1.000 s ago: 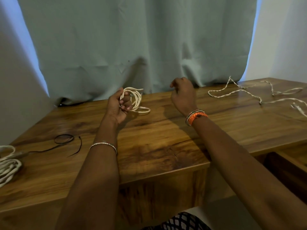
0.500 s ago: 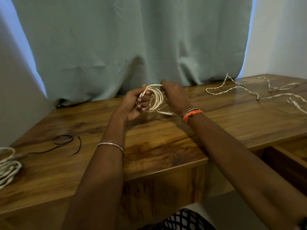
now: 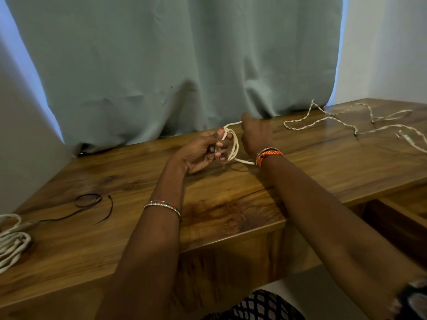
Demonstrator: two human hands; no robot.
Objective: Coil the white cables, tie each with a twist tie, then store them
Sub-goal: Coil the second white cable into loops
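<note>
Left hand grip: fingers curled through the small coil of white cable, thumb on top, coil held upright just above the counter; right hand grip: back of hand to camera, fingers curled over the top strand of the same cable where it leaves the coil, fingertips hidden, so the exact pinch can't be seen; the two hands sit just beside each other with the coil between them; a short tail of cable runs from the coil's lower edge toward the right wrist and passes behind the orange bracelet; left wrist carries a thin beaded bangle; right of the grip, well apart, a second white cable lies loose and uncoiled, partly twisted, sprawled across the counter; left of the grip and nearer the camera, black twist ties lie on the counter, one looped, one slightly curved; further left at the frame edge, a bundled white cable rests on the counter; behind the grip a pale green curtain hangs down to the counter's back edge; below right of the grip, an open wooden recess next to the counter.
</note>
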